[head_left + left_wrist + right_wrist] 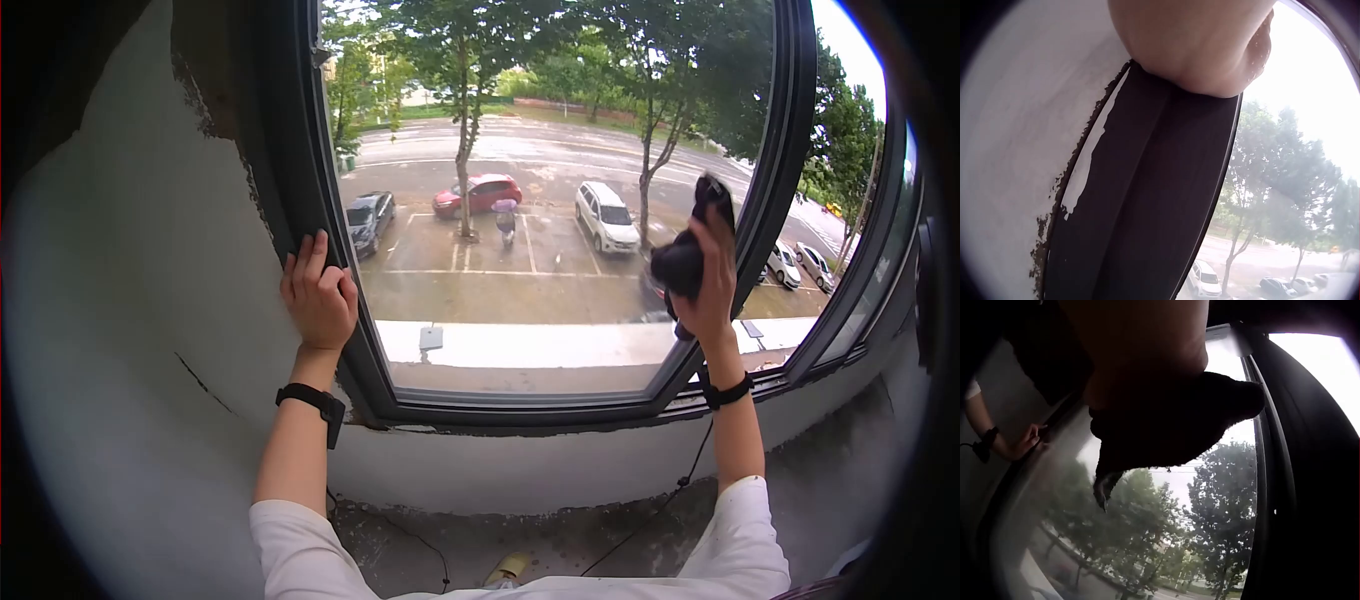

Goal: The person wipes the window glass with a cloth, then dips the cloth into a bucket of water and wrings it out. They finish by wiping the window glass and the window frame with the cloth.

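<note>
My left hand [320, 295] rests on the dark window frame [290, 190] at the left side of the pane, its fingers pointing up along it. In the left wrist view part of that hand [1194, 47] lies over the broad dark frame [1147, 187]. On the right, my right hand [712, 285] holds a bunched black cloth [680, 262] at the window glass [560, 300], near the right upright. The right wrist view shows the cloth [1166, 425] as a dark shape hanging below the hand, with a loose corner. Most of the right fingers are hidden there.
A pale wall [120, 260] with rough, chipped edges borders the frame on the left. Another window [860, 300] continues to the right. Outside are a white ledge [520, 360], parked cars and trees. A thin black cable [640, 525] hangs below, near a yellow shoe [512, 565].
</note>
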The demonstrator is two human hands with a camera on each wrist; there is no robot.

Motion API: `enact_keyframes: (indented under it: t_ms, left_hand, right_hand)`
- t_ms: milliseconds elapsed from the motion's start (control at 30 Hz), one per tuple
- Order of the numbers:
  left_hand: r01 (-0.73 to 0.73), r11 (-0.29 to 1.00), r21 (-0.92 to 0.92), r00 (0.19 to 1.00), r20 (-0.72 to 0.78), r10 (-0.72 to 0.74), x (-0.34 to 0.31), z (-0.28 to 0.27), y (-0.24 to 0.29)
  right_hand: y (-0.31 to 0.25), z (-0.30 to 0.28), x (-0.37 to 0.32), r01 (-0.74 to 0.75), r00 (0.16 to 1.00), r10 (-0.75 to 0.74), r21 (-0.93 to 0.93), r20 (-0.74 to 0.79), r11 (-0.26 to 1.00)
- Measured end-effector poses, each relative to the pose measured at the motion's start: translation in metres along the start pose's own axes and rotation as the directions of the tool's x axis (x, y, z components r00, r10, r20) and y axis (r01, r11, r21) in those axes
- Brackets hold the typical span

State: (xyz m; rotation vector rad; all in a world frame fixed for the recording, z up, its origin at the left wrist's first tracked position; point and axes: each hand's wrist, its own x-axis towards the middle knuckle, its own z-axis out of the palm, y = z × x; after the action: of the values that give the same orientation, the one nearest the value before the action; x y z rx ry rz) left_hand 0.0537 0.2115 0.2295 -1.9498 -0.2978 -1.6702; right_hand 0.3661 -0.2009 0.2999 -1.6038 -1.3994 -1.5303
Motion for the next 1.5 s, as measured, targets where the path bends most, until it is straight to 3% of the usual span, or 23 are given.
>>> enact_keyframes:
  t_ms: [67, 133, 167, 233, 267, 400, 467, 600, 633, 700, 767, 833, 900, 1033, 1167, 1300, 1400, 1500]
  left_hand:
    - [0.003, 1.0, 0.023, 1.0, -0.001, -0.003, 0.002, -0.001, 0.002]
    - [0.007, 1.0, 0.029, 1.0, 0.013, -0.007, 0.002, -0.001, 0.002]
    - [0.0, 1.0, 0.026, 1.0, 0.015, -0.001, 0.002, -0.001, 0.0]
    - [-0.01, 1.0, 0.027, 1.0, 0.027, 0.009, 0.001, 0.0, -0.005]
    - [-0.004, 0.999, 0.043, 1.0, 0.023, 0.003, 0.001, 0.0, -0.003]
    - [0.001, 1.0, 0.014, 0.999, 0.035, -0.002, 0.001, 0.001, -0.006]
    - [-0.008, 1.0, 0.018, 0.999, 0.036, 0.007, 0.003, -0.001, -0.005]
    - [-0.015, 1.0, 0.023, 1.0, 0.015, 0.014, 0.001, 0.0, -0.001]
    - [-0.025, 0.999, 0.03, 1.0, 0.015, 0.024, 0.003, -0.001, -0.001]
    - [-0.029, 0.999, 0.03, 1.0, -0.003, 0.029, 0.002, 0.001, -0.001]
    - [-0.03, 0.999, 0.045, 0.999, -0.013, 0.03, 0.005, -0.002, 0.001]
    - [-0.02, 0.999, 0.041, 1.0, -0.011, 0.02, 0.004, 0.0, 0.001]
    - [-0.02, 0.999, 0.046, 0.999, -0.043, 0.022, 0.004, 0.001, 0.001]
    - [-0.008, 0.999, 0.049, 0.997, -0.079, 0.012, 0.006, 0.001, -0.001]
    - [-0.032, 0.999, 0.008, 0.996, -0.084, 0.033, 0.005, 0.001, -0.003]
    - [-0.042, 0.999, 0.019, 0.993, -0.107, 0.044, 0.005, 0.003, -0.004]
    - [-0.003, 1.0, 0.009, 0.999, -0.045, 0.003, 0.005, 0.0, -0.002]
    - [-0.038, 0.999, 0.028, 0.993, -0.106, 0.04, 0.004, 0.003, -0.004]
  right_hand:
    - [0.004, 0.019, 0.042, -0.169, 0.951, 0.198, 0.136, -0.237, 0.976]
    - [-0.027, 0.042, 0.086, -0.146, 0.93, 0.193, 0.166, -0.314, 0.975]
    - [-0.052, 0.048, 0.107, -0.057, 0.954, 0.091, 0.127, -0.285, 0.99]
    - [-0.108, 0.072, 0.111, -0.045, 0.996, 0.06, 0.22, -0.061, 0.975]
    - [-0.132, 0.091, 0.105, 0.116, 0.988, -0.081, 0.279, -0.134, 0.953]
    - [-0.201, 0.14, -0.001, 0.371, 0.893, -0.447, 0.467, 0.058, 0.802]
    - [-0.194, 0.143, -0.058, 0.387, 0.85, -0.52, 0.564, 0.09, 0.73]
    - [-0.112, 0.086, -0.107, 0.375, 0.806, -0.551, 0.533, 0.217, 0.758]
    - [-0.093, 0.074, -0.104, 0.38, 0.815, -0.531, 0.476, 0.233, 0.793]
    - [-0.072, 0.061, -0.079, 0.377, 0.9, -0.426, 0.32, 0.095, 0.869]
    - [-0.078, 0.062, -0.042, 0.208, 0.978, -0.205, 0.248, -0.04, 0.946]
    - [-0.108, 0.077, -0.002, 0.042, 0.978, 0.012, 0.254, -0.207, 0.966]
    - [-0.143, 0.097, 0.024, -0.036, 0.968, 0.112, 0.315, -0.226, 0.948]
    - [-0.223, 0.141, 0.022, 0.156, 0.986, -0.17, 0.417, -0.004, 0.896]
    - [-0.257, 0.159, -0.048, 0.191, 0.869, -0.423, 0.616, 0.256, 0.764]
    - [-0.208, 0.128, -0.1, 0.23, 0.712, -0.557, 0.608, 0.427, 0.76]
    - [-0.133, 0.085, -0.1, 0.287, 0.807, -0.472, 0.464, 0.354, 0.838]
    - [-0.054, 0.036, -0.084, 0.305, 0.903, -0.333, 0.14, 0.27, 0.942]
